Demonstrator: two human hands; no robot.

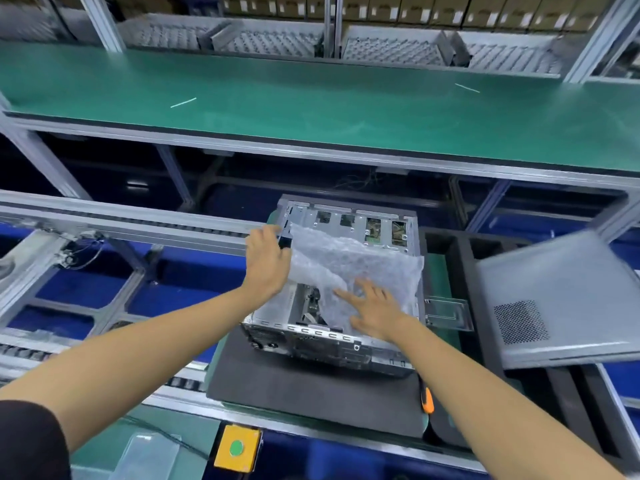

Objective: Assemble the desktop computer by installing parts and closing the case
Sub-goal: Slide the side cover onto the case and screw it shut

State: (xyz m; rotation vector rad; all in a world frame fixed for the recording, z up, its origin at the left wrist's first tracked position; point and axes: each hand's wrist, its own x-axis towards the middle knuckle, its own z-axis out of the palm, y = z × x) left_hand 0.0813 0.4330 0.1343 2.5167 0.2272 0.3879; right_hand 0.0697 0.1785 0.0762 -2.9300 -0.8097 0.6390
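Note:
An open grey metal computer case lies on its side on a black mat. A sheet of clear bubble wrap covers most of the case's open top. My left hand grips the wrap's left edge at the case's far-left corner. Fingers spread, my right hand presses flat on the wrap near the case's front right. The grey side panel, with a mesh vent, lies tilted to the right of the case.
An orange-handled screwdriver lies at the mat's right edge. A yellow box with a green button sits at the near edge. A green-topped bench runs behind, conveyor rails to the left. A small metal bracket lies right of the case.

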